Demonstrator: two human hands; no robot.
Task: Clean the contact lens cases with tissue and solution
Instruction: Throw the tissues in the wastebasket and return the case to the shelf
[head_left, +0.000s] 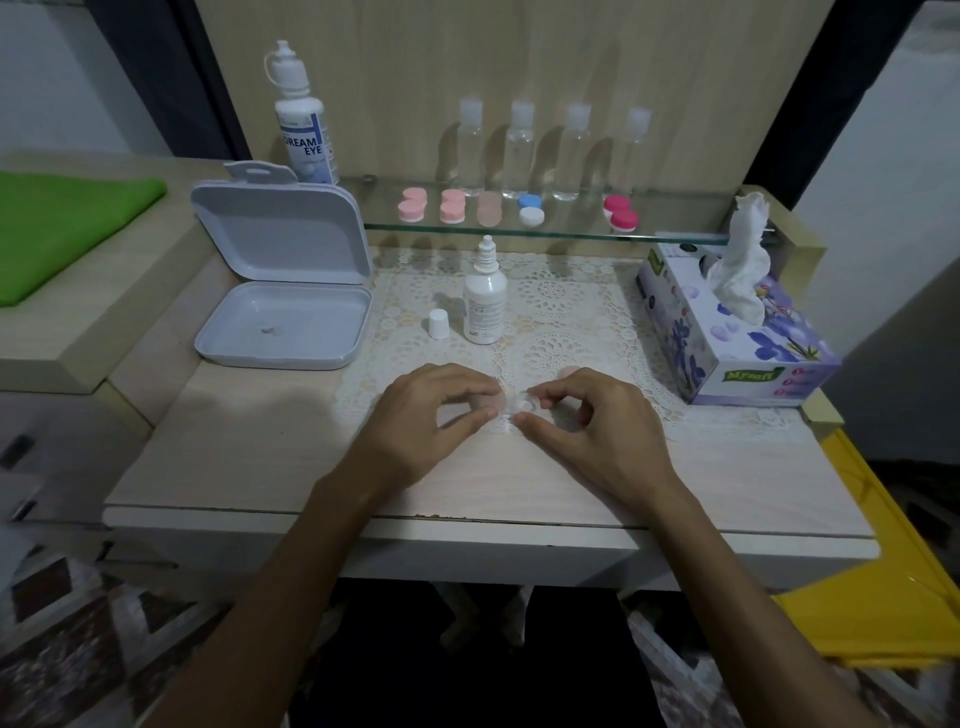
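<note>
A clear contact lens case (519, 404) lies on the lace mat near the table's front. My left hand (431, 415) pinches its left well, where a pale pink cap (488, 402) sits. My right hand (587, 421) grips the case's right side with thumb and forefinger. Another pale pink cap (570, 371) lies just behind my right hand. An uncapped white solution bottle (484, 296) stands behind the hands, its white cap (439, 323) beside it. A tissue box (727, 332) with a tissue sticking up sits at the right.
An open grey plastic box (283, 291) sits at left. A glass shelf (545, 231) holds several coloured lens cases, clear bottles and a large Dream Eye bottle (301, 124). A green cloth (62, 228) lies far left; a yellow object (883, 597) at right.
</note>
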